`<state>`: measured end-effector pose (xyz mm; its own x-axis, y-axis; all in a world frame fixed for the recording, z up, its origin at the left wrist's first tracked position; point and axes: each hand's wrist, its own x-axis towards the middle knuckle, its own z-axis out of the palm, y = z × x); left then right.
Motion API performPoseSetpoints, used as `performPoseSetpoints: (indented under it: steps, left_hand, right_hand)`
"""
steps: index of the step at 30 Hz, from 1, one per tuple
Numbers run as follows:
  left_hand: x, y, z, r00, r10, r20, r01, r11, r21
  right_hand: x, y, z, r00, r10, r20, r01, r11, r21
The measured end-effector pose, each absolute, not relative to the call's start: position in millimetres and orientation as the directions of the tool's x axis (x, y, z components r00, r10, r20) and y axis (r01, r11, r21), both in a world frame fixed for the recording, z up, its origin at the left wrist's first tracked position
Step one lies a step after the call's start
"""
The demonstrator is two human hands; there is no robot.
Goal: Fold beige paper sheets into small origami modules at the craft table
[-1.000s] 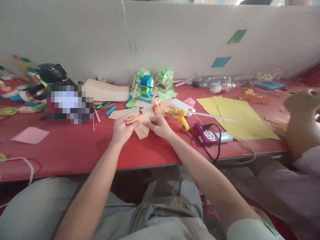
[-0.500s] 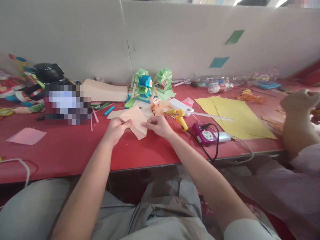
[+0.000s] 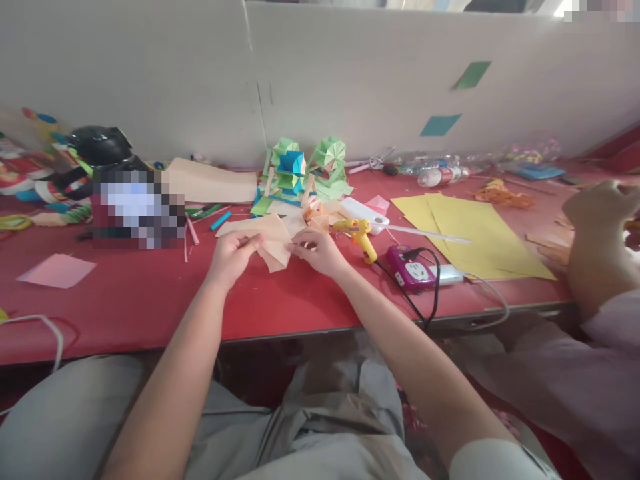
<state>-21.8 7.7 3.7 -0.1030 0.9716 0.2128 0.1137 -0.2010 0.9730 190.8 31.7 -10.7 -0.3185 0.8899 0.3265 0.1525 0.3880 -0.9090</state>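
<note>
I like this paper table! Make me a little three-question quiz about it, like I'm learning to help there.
1. Pick one. What colour is the socket box to the right of the glue gun?
A) green
B) purple
C) orange

2. True or false? The left hand is holding the glue gun.

3. Fill the gap. On the wall, the green paper piece is ____ the blue paper piece.

Key:
1. B
2. False: the left hand holds a folded sheet of peach paper.
3. above
</note>
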Motion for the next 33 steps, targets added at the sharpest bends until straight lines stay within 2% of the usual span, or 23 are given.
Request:
performPoseSetpoints:
  steps: [3, 6, 8, 10, 12, 14, 16, 21, 26, 30, 33]
  left_hand:
    - [-19, 2, 9, -0.024, 0.923, 0.385, 0.26, -0.366, 0.893]
    - [-17, 0, 8, 0.045, 0.89, 0.453, 0.233, -0.45, 0.862]
    - [-18, 3, 4, 0.018, 0.935, 0.354, 0.178, -0.352, 0.919]
    - [-19, 7, 0, -0.052, 0.989, 0.136, 0.075, -0.132, 0.988]
    - [-20, 9, -2, -0.067, 0.996, -0.061, -0.085, 0.055, 0.995]
    - [-19, 10, 1, -0.002, 0.989, -0.15, -0.228, 0.146, 0.963]
    - [-17, 7, 7, 0.076, 0.982, -0.171, -0.288, 0.186, 0.94]
    - [-7, 0, 12, 0.113, 0.992, -0.06, -0.195, 0.081, 0.977]
    - [-2, 1, 5, 0.016, 0.997, 0.073, -0.059, -0.072, 0.996]
    - [-1, 2, 2, 0.05, 0.996, 0.08, -0.065, -0.076, 0.995]
    - [-2, 4, -1, 0.012, 1.0, 0.026, -0.094, -0.025, 0.995]
  right_hand:
    - [191, 31, -12, -0.269, 0.903, 0.335, 0.185, 0.389, -0.902]
    - [191, 29, -11, -0.24, 0.92, 0.309, 0.135, 0.347, -0.928]
    - [190, 28, -9, -0.187, 0.927, 0.325, 0.084, 0.345, -0.935]
    - [189, 27, -7, -0.138, 0.929, 0.343, 0.024, 0.35, -0.937]
    - [188, 27, -6, -0.118, 0.928, 0.353, -0.015, 0.354, -0.935]
    - [188, 26, -6, -0.125, 0.926, 0.356, -0.007, 0.358, -0.934]
    - [187, 26, -7, -0.146, 0.926, 0.349, 0.007, 0.353, -0.935]
    - [186, 30, -13, -0.205, 0.954, 0.219, -0.091, 0.205, -0.975]
    - [186, 32, -17, -0.296, 0.953, 0.068, -0.126, 0.031, -0.992]
    - [187, 31, -17, -0.335, 0.937, 0.099, -0.128, 0.059, -0.99]
    - [186, 31, -17, -0.314, 0.932, 0.18, -0.067, 0.167, -0.984]
